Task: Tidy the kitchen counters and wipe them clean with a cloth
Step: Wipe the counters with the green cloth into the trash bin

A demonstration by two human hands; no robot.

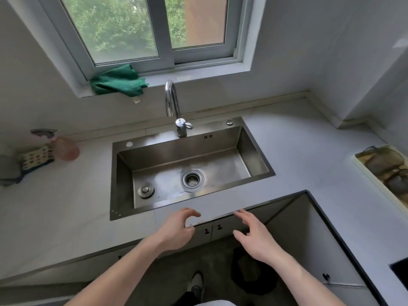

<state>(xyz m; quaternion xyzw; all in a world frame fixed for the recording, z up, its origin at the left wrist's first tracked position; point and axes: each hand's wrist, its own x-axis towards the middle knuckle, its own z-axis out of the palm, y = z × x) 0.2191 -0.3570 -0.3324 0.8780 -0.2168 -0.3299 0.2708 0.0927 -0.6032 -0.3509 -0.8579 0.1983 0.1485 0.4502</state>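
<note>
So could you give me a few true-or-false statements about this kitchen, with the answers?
1. A green cloth lies on the windowsill. True.
2. The left hand holds the cloth. False: it holds nothing, fingers loosely curled, near the counter's front edge.
3. The sink is full of dishes. False: only a loose plug lies in it, beside the drain.
4. A pink spray bottle stands left of the sink. True.
5. The right hand is empty. True.
</note>
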